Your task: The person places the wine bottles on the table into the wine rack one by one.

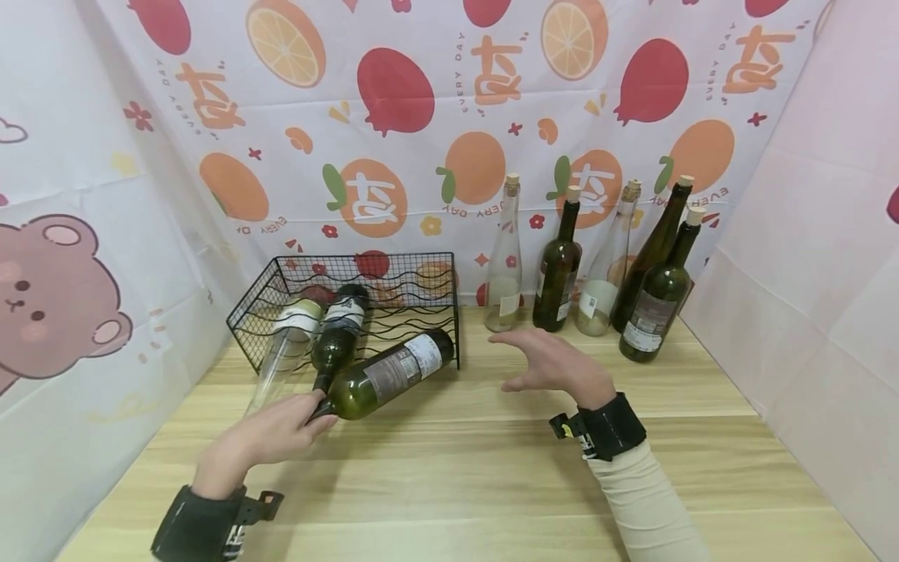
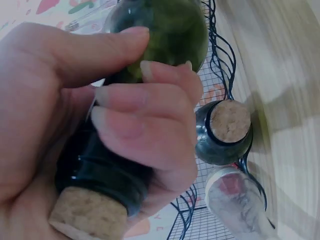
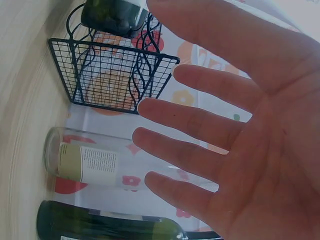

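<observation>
My left hand (image 1: 281,428) grips a green wine bottle (image 1: 393,375) by its neck. The bottle is tilted, its base pointing up and right toward the right end of the black wire rack (image 1: 458,312). In the left wrist view, fingers curl round the neck above a cork (image 2: 90,212). Two bottles lie in the rack at its left: a clear bottle (image 1: 281,363) and a dark green bottle (image 1: 335,343). My right hand (image 1: 558,367) is held over the table with fingers extended and nothing in it; the right wrist view shows its spread fingers and bare palm.
Several corked bottles stand upright at the back right: a clear bottle (image 1: 502,273), a dark green bottle (image 1: 558,273), another clear bottle (image 1: 605,273) and a labelled green bottle (image 1: 653,308) among them. A fruit-print cloth (image 1: 421,156) hangs behind the wooden table (image 1: 449,484).
</observation>
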`<state>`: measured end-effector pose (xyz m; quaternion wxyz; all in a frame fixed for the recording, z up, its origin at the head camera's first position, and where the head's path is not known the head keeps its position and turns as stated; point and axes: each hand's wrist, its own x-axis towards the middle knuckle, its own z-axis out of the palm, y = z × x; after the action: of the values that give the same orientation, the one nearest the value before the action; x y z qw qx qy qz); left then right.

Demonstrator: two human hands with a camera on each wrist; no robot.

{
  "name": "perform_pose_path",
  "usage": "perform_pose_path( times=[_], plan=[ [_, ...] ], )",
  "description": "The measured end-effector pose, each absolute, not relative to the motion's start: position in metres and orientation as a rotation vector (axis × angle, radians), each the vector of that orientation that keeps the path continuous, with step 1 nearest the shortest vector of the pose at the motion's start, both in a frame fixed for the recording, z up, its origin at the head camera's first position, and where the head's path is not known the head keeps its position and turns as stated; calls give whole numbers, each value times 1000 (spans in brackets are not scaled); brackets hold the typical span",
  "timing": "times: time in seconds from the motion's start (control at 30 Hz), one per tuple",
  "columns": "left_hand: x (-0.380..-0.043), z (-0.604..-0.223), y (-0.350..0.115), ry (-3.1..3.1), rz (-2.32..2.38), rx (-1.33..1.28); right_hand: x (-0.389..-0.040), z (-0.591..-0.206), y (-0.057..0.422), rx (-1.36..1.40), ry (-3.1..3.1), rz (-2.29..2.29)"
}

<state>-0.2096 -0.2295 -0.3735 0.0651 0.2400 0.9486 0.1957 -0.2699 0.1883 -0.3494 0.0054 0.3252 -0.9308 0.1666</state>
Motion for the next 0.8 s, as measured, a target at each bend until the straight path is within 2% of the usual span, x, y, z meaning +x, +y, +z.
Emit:
perform_pose_path(
  times=[0.8],
  plan=[
    [-232,-381,-207,2995,452,786,-270,-349,187,929,-2993,574]
  ],
)
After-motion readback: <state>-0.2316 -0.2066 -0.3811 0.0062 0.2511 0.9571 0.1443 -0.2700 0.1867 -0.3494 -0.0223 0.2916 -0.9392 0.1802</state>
